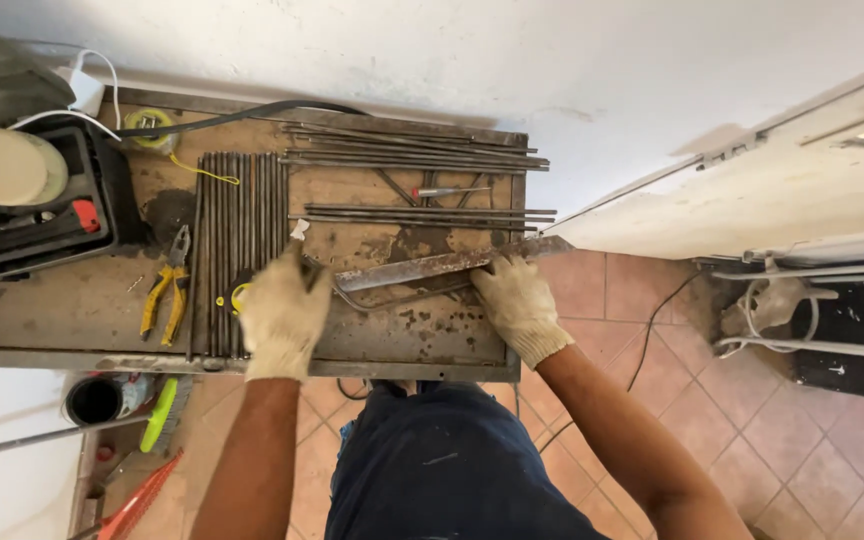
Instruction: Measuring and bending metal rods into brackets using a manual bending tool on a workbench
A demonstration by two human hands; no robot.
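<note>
Both my hands wear pale work gloves over a worn wooden workbench (72,310). My left hand (282,312) presses down at the left end of a rusty flat metal bar (432,266), beside a bent thin rod (372,302) that curves under the bar. My right hand (517,300) grips the bar near its right end, at the bench's right edge. The bar lies slanted across the bench top.
A row of dark steel rods (240,240) lies upright on the bench left of my left hand, with yellow-handled pliers (170,290) beside them. More rods (412,150) lie along the back. A red-handled screwdriver (447,191), a tape measure (147,128) and a tool case (42,215) sit nearby.
</note>
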